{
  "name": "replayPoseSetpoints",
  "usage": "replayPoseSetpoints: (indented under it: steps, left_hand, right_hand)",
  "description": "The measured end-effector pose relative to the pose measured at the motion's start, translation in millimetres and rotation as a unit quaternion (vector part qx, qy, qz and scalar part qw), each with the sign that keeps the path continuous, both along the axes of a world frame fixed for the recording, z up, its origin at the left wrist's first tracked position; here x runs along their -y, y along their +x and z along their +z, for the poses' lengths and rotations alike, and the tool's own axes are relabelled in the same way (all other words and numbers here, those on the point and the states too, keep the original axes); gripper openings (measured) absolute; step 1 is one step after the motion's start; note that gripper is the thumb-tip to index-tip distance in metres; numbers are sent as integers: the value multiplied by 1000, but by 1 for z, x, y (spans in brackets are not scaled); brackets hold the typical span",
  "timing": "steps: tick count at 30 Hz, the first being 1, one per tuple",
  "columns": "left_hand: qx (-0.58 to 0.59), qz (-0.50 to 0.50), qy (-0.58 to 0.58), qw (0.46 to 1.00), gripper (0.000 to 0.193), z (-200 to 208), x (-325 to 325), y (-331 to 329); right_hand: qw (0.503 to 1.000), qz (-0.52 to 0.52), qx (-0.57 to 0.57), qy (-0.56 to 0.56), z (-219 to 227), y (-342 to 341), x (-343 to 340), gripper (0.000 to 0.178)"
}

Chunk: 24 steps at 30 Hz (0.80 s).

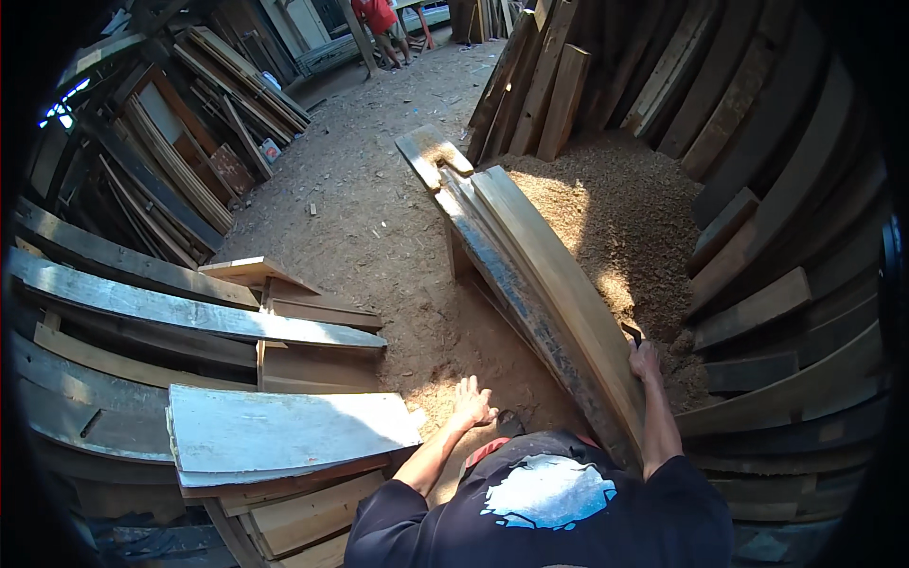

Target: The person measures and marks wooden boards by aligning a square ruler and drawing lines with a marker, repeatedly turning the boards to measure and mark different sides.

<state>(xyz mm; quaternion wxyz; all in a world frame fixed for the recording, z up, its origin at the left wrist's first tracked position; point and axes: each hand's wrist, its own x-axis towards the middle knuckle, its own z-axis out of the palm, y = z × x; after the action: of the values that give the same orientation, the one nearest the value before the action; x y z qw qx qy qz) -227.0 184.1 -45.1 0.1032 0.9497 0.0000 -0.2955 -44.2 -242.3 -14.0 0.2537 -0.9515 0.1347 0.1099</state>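
Observation:
My left hand (473,404) is held out over the ground near the end of a white-painted board (303,431), fingers spread and nothing in them. At the right side of a long, planed plank (561,265), my right hand (645,361) is closed around a small black thing (632,332); its kind is too small to tell. The plank lies lengthwise on a narrow, worn bench (507,284), whose far end (431,151) has a notch. My body hides the near end of both.
Stacked boards (312,502) lie at my left, with one long pale board (189,298) across them. Timber planks (720,104) lean along the right. Shavings (615,204) heap beside the bench. Far off, a person in a red shirt (376,16) stands by more leaning boards (246,80).

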Motion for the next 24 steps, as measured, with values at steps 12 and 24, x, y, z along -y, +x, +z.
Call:
replayPoseSetpoints:
  steps: [12,24]
  left_hand:
    - [-37,300,-188,935,75,-31,-80,-1]
    - [82,226,-347,907,68,-2,-92,233]
  right_hand:
    - [994,93,53,-21,-3,167,-149,52]
    - [980,178,7,-91,25,278,-248,43]
